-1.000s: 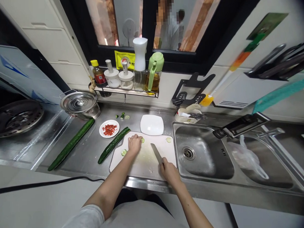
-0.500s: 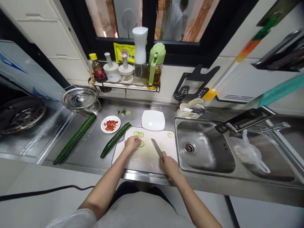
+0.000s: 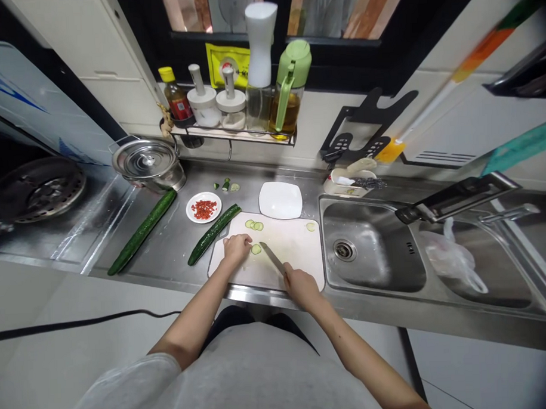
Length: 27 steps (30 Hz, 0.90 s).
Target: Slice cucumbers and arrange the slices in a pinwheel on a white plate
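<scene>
A white cutting board (image 3: 292, 251) lies on the steel counter beside the sink. My right hand (image 3: 300, 285) is closed round the handle of a knife (image 3: 271, 257), whose blade points up and left across the board toward my left hand. My left hand (image 3: 236, 247) rests curled on the board's left part, fingers bent over cucumber pieces I cannot make out; one cucumber slice (image 3: 255, 249) lies right beside it. More cucumber slices (image 3: 254, 225) lie at the board's far edge, and a single slice (image 3: 310, 226) at its far right. A whole cucumber (image 3: 213, 233) lies against the board's left edge.
A longer cucumber (image 3: 142, 231), a small dish of red bits (image 3: 204, 207) and a white square plate (image 3: 280, 199) sit behind the board. A lidded pot (image 3: 148, 164) stands at left, a condiment rack (image 3: 234, 131) on the wall. The double sink (image 3: 373, 263) holds a plastic bag (image 3: 454, 258).
The view has tilted down and nearer. My left hand drew back toward me on the board, uncovering slices at the far edge. The knife swung left until its tip came close to my left hand.
</scene>
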### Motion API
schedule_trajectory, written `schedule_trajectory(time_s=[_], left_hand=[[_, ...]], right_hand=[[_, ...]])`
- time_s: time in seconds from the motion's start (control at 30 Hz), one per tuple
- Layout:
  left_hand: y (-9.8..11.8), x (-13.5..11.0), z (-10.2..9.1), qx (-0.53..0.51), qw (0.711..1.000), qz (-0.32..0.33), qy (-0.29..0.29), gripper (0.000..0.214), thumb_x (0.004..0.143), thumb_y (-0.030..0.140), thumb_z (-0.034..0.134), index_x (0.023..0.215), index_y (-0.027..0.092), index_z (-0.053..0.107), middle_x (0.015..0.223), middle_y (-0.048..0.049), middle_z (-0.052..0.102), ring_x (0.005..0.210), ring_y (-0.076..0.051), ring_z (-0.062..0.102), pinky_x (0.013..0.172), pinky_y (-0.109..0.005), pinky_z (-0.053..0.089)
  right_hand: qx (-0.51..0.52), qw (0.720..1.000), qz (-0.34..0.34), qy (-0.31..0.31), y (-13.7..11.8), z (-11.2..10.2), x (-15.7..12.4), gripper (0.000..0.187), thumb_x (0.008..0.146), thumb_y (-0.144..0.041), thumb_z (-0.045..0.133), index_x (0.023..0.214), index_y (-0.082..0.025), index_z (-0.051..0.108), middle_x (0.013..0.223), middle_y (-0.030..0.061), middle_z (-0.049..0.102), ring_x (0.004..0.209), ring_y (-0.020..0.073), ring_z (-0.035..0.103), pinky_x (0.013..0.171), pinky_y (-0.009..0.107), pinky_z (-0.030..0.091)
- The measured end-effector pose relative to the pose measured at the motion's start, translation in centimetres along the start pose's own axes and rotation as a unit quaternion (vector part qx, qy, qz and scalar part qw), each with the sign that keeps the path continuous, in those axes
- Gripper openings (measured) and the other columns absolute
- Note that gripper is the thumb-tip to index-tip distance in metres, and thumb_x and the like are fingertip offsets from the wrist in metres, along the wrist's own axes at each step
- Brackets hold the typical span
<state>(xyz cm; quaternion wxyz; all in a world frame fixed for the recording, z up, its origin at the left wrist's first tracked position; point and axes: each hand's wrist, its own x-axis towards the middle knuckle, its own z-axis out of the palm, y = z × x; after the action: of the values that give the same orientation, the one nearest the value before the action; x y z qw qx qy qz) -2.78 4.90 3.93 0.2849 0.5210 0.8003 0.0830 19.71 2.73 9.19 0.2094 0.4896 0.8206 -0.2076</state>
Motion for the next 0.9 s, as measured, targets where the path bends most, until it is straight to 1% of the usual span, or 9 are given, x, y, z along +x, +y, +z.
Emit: schedule_trajectory(time_s=[0.13, 0.27, 0.4, 0.67, 0.9], left_hand=[[-0.1, 0.3, 0.1, 0.004, 1.0, -0.001, -0.007, 0.02, 0.075, 0.024, 0.058, 0.092, 0.028, 0.069, 0.095, -0.0002, 0.072, 0.099, -0.02, 0.059, 0.09, -0.036, 0.032], [0.0, 0.4, 0.1, -0.001, 1.0, -0.004, -0.006, 0.019, 0.074, 0.023, 0.058, 0.09, 0.028, 0.068, 0.093, 0.001, 0.072, 0.097, -0.02, 0.059, 0.089, -0.036, 0.032], [0.0, 0.4, 0.0, -0.009, 1.0, -0.003, -0.007, 0.017, 0.074, 0.024, 0.058, 0.087, 0.029, 0.068, 0.091, 0.0017, 0.071, 0.097, -0.021, 0.059, 0.088, -0.036, 0.031], [0.0, 0.5, -0.1, -0.01, 1.0, 0.005, -0.01, 0.015, 0.074, 0.026, 0.059, 0.084, 0.029, 0.069, 0.088, 0.0013, 0.072, 0.094, -0.02, 0.059, 0.086, -0.035, 0.031], [-0.1, 0.6, 0.1, -0.008, 1.0, 0.016, -0.01, 0.018, 0.075, 0.024, 0.057, 0.085, 0.031, 0.071, 0.09, 0.0007, 0.072, 0.094, -0.02, 0.059, 0.086, -0.036, 0.03]], right_hand=[[-0.001, 1.0, -0.02, -0.015, -1.1, -0.1, 0.0, 0.024, 0.092, -0.019, 0.033, 0.113, -0.019, 0.044, 0.086, 0.0091, 0.067, 0.08, 0.0207, 0.064, 0.061, 0.026, 0.032], [-0.005, 0.999, -0.035, -0.013, -1.4, -0.3, 0.2, 0.026, 0.092, -0.019, 0.033, 0.114, -0.017, 0.045, 0.087, 0.0097, 0.067, 0.081, 0.0216, 0.064, 0.061, 0.027, 0.032], [-0.009, 0.999, -0.035, -0.023, -1.5, -0.4, 0.4, 0.028, 0.091, -0.017, 0.033, 0.116, -0.017, 0.045, 0.089, 0.0108, 0.067, 0.083, 0.0224, 0.064, 0.063, 0.027, 0.033], [-0.016, 0.999, -0.034, -0.018, -1.5, 0.0, 0.8, 0.028, 0.09, -0.017, 0.032, 0.115, -0.018, 0.045, 0.086, 0.0097, 0.067, 0.082, 0.0224, 0.064, 0.061, 0.027, 0.032], [-0.014, 0.999, -0.033, -0.026, -1.6, -0.3, 0.8, 0.028, 0.091, -0.016, 0.033, 0.116, -0.017, 0.045, 0.087, 0.0112, 0.067, 0.083, 0.023, 0.064, 0.062, 0.028, 0.034]])
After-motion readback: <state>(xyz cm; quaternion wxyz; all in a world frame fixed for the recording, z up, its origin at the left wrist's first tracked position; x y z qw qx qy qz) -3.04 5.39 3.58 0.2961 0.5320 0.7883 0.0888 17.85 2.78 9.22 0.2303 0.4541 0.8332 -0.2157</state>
